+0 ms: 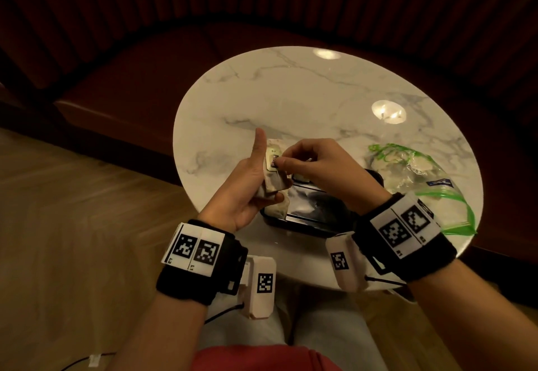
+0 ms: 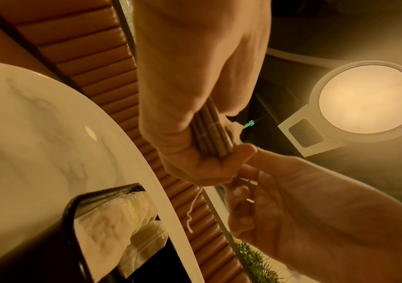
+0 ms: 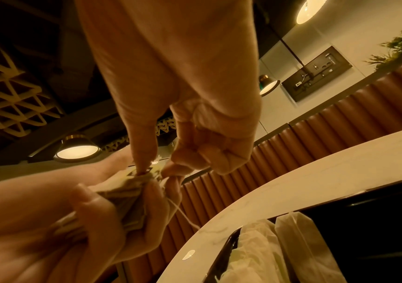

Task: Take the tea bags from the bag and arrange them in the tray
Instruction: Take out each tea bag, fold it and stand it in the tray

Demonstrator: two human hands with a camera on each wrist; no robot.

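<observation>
tea bags [image 1: 272, 185] gripped in left hand [image 1: 247, 193]

Left hand [image 1: 247, 187] gripping — right hand [image 1: 314, 166] pinching.

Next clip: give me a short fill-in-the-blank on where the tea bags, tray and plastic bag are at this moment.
1. The left hand grips a bundle of ____.
2. The right hand pinches a tag at the top of that ____.
3. The black tray sits on the ____ table.
4. The plastic bag with the green seal lies to the ____ of the tray.

Missing words: tea bags; bundle; marble; right
</observation>
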